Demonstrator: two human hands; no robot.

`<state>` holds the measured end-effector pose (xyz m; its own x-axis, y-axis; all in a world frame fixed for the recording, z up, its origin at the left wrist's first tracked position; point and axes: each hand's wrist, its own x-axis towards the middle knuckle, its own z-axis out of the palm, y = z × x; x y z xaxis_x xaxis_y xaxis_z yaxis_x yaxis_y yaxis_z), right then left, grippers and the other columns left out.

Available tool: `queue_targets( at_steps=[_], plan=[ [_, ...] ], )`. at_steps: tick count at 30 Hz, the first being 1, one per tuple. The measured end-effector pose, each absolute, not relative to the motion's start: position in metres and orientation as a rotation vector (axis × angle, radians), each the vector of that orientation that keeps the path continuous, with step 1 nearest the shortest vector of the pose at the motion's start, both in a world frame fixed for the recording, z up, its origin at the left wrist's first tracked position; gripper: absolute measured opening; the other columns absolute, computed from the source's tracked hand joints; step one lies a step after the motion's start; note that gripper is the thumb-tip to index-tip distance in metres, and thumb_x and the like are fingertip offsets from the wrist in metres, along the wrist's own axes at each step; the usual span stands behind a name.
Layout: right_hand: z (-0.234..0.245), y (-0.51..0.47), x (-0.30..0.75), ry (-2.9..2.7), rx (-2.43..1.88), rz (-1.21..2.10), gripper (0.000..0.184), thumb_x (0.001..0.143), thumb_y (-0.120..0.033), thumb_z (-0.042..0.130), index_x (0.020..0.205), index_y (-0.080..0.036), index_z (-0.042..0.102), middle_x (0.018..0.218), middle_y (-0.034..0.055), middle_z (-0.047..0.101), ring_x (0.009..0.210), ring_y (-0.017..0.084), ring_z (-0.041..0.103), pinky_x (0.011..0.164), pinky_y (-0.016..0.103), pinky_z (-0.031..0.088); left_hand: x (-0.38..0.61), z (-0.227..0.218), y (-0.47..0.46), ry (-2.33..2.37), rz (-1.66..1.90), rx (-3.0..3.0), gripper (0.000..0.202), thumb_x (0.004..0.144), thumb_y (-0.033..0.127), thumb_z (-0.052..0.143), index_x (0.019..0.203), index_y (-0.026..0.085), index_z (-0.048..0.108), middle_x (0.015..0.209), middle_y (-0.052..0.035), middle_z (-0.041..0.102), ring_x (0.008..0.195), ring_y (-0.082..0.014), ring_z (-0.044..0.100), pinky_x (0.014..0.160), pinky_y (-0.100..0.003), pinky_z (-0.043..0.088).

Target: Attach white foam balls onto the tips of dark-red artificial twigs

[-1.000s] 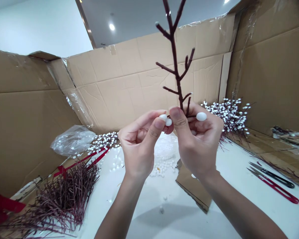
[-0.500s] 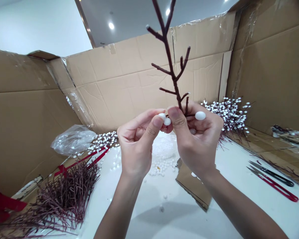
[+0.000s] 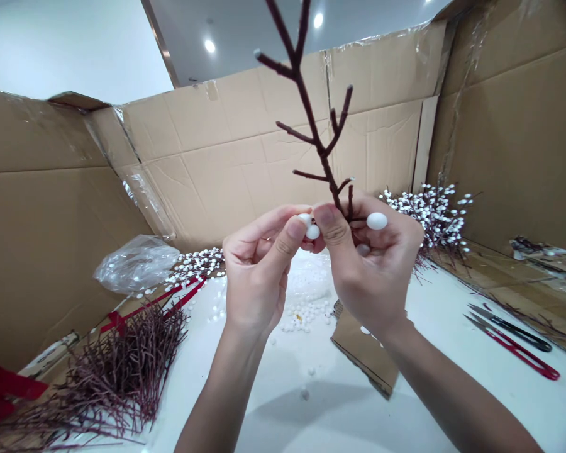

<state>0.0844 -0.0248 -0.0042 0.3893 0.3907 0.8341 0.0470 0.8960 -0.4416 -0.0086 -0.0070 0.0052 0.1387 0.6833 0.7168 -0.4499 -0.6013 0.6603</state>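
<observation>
My right hand point(image 3: 372, 264) is closed round the lower stem of a dark red bare branch point(image 3: 311, 126), which stands upright and leans left at the top. A white foam bead point(image 3: 376, 221) sits on a low twig beside my right fingers. My left hand point(image 3: 259, 270) pinches a small white bead point(image 3: 310, 226) between thumb and forefinger, right against my right thumb and a twig tip.
Loose white beads point(image 3: 304, 314) lie on the white table point(image 3: 321, 402). A heap of bare red twigs point(image 3: 117, 371) sits at the left, finished beaded branches point(image 3: 434, 214) at the right and back. Thread snips point(image 3: 509, 343), a plastic bag point(image 3: 136, 264) and a cardboard scrap point(image 3: 365, 358) lie around; cardboard walls point(image 3: 226, 151) enclose everything.
The top of the branch has tilted further to the left. Both hands have stayed together at the same spot, shifting slightly left.
</observation>
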Motion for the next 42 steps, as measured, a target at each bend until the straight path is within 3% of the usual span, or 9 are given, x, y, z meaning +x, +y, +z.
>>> queue_targets(
  at_steps=[9, 27, 37, 42],
  plan=[
    [-0.002, -0.024, 0.086, -1.169, -0.456, 0.209, 0.021, 0.083, -0.014, 0.059, 0.062, -0.019, 0.057, 0.054, -0.0046, 0.056, 0.049, 0.007, 0.051, 0.043, 0.019, 0.042, -0.008, 0.008, -0.005, 0.235, 1.576, 1.468, 0.011, 0.065, 0.030, 0.080, 0.073, 0.024, 0.076, 0.066, 0.0025, 0.069, 0.057, -0.0058, 0.062, 0.058, -0.015, 0.055],
    [0.001, -0.026, 0.089, -1.224, -0.446, 0.289, 0.022, 0.083, -0.014, 0.059, 0.061, -0.018, 0.059, 0.055, -0.0046, 0.058, 0.051, 0.006, 0.052, 0.047, 0.018, 0.043, -0.013, 0.008, -0.002, 0.242, 1.524, 1.457, 0.006, 0.070, 0.027, 0.077, 0.073, 0.022, 0.077, 0.064, 0.0022, 0.069, 0.056, -0.0052, 0.062, 0.056, -0.012, 0.054],
    [0.003, -0.017, 0.097, -1.316, -0.434, 0.738, 0.026, 0.081, -0.034, 0.066, 0.063, -0.017, 0.057, 0.055, -0.0032, 0.058, 0.056, 0.008, 0.057, 0.055, 0.020, 0.048, -0.024, 0.011, 0.006, 0.348, 1.606, 1.424, 0.010, 0.067, 0.025, 0.079, 0.075, 0.020, 0.077, 0.067, 0.0016, 0.071, 0.056, -0.0033, 0.062, 0.056, -0.009, 0.052],
    [0.006, -0.014, 0.099, -1.355, -0.395, 0.887, 0.025, 0.081, -0.033, 0.065, 0.063, -0.018, 0.058, 0.059, -0.0024, 0.062, 0.063, 0.009, 0.061, 0.063, 0.022, 0.053, -0.031, 0.013, 0.011, 0.410, 1.628, 1.381, 0.013, 0.065, 0.028, 0.081, 0.073, 0.019, 0.077, 0.067, 0.0010, 0.071, 0.058, -0.0037, 0.063, 0.057, -0.009, 0.052]
  ],
)
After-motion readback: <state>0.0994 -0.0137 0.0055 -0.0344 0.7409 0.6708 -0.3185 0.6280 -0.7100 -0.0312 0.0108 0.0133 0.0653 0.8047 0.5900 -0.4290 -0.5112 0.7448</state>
